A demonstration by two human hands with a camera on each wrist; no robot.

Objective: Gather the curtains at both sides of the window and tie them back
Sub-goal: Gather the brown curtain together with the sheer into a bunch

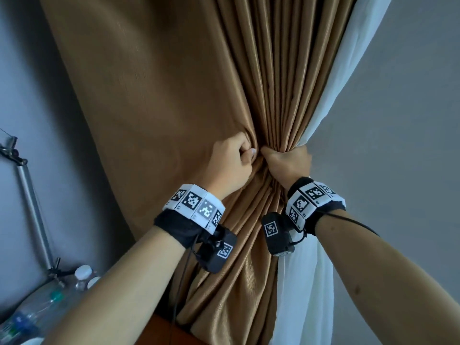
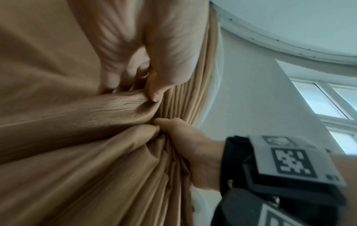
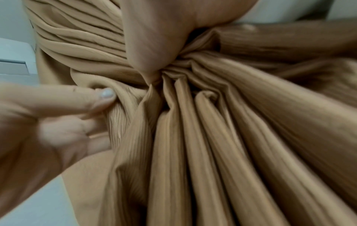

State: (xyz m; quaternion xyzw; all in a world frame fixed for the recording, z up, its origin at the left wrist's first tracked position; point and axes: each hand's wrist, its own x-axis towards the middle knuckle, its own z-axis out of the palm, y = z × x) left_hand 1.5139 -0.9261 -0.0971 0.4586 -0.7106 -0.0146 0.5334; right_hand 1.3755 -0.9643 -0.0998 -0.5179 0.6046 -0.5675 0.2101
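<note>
Item: tan pleated fabric curtain [image 1: 281,78], hanging beside white sheer curtain [image 1: 331,125], bunched mid-height. Right hand [image 1: 290,161] clenched round gathered pleats; left hand [image 1: 232,165] pinching a loose fold alongside. Advice: feed remaining flat cloth into right grip before tying

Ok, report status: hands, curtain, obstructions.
Left hand grips a fold. Right hand clamps brown curtain bunch, white sheer beside. No tieback visible.
</note>
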